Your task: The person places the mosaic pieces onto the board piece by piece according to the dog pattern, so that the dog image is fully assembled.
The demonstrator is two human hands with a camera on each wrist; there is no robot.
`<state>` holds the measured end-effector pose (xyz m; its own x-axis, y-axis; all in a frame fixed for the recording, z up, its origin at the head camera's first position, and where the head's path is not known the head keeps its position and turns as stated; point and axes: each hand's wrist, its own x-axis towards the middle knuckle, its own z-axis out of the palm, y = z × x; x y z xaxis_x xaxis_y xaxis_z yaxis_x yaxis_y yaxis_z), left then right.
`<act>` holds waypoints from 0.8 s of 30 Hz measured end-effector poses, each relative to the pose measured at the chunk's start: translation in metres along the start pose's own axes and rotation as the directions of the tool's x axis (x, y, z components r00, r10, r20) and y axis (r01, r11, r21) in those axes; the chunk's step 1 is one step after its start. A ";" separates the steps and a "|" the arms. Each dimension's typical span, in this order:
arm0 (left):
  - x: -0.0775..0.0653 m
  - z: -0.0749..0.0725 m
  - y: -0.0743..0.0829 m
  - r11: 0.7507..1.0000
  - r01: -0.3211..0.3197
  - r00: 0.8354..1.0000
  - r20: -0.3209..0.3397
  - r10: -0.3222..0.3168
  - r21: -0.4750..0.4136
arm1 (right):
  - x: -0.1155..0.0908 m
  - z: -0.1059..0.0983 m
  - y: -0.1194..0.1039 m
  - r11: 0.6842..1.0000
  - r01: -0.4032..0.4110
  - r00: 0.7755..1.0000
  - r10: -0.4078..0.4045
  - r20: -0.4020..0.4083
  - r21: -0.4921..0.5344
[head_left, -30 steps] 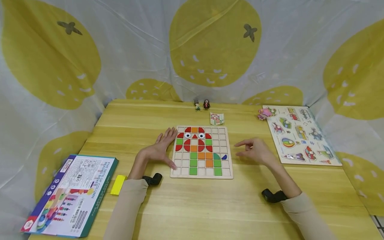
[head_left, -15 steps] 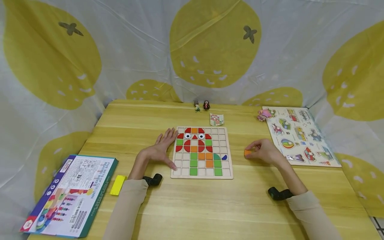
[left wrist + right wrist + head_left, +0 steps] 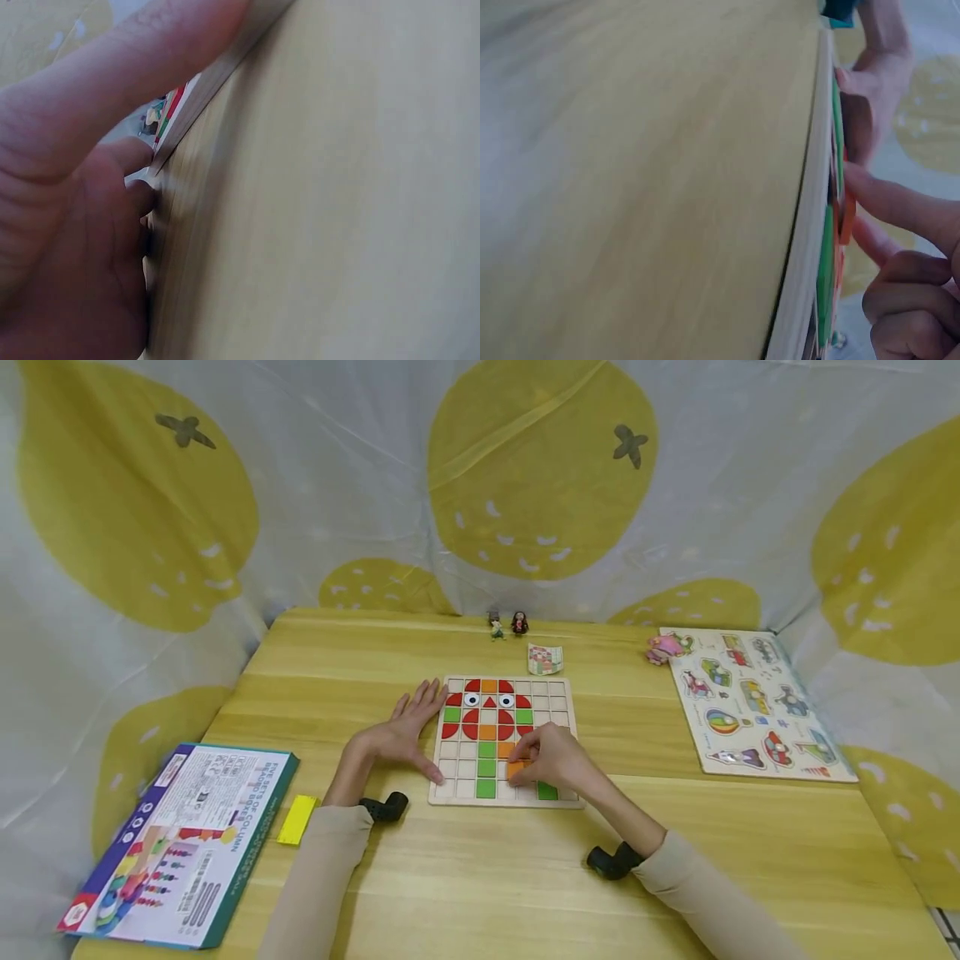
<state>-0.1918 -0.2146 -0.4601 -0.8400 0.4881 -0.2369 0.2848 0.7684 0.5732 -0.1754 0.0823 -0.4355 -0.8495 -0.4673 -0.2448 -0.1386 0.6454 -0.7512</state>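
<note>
My left hand (image 3: 397,739) lies with spread fingers along the left edge of the wooden grid board (image 3: 558,703), fingertips and thumb at its rim. My right hand (image 3: 555,758) is over the lower right of the board, thumb and finger pinching an orange square tile (image 3: 847,214). In the right wrist view this tile stands out above the green tiles (image 3: 825,270). Red, orange and green pieces and two round eye pieces (image 3: 471,700) form a figure in the grid. The blue piece and green quarter piece at the right are hidden behind my right hand.
A small picture card (image 3: 545,659) and two figurines (image 3: 519,623) are behind the board. At right lies a vehicle puzzle board (image 3: 757,702) with a pink toy (image 3: 663,649) at its corner. A toy box (image 3: 180,843) and yellow block (image 3: 297,819) lie at left.
My right hand first reached right of the board with nothing visible in it, then picked up an orange tile there and brought it left over the grid. My left hand has stayed in place.
</note>
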 end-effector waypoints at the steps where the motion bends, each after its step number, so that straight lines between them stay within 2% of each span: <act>1: 0.001 0.000 0.000 1.000 -0.001 1.000 0.002 0.001 0.000 | 0.001 0.003 -0.001 1.000 0.005 1.000 -0.005 -0.014 -0.020; 4: 0.002 0.002 0.001 1.000 0.008 1.000 0.009 -0.008 -0.001 | 0.002 0.006 -0.001 0.999 0.023 0.999 -0.024 -0.029 -0.033; 11: 0.000 0.001 -0.002 1.000 0.019 1.000 0.002 -0.019 -0.019 | 0.006 -0.002 0.006 0.997 0.079 0.995 -0.080 0.063 0.015; 18: 0.001 -0.002 -0.002 1.000 0.013 1.000 0.003 -0.013 -0.018 | 0.014 0.002 0.005 0.996 0.087 0.994 -0.088 0.063 0.017; 24: 0.003 -0.002 -0.001 1.000 0.015 1.000 0.015 -0.015 -0.015 | 0.019 -0.001 0.012 0.990 0.133 0.983 -0.138 0.121 0.048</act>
<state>-0.1954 -0.2142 -0.4600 -0.8372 0.4829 -0.2566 0.2655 0.7692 0.5812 -0.1934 0.0820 -0.4482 -0.7541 -0.6218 -0.2113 -0.2260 0.5478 -0.8055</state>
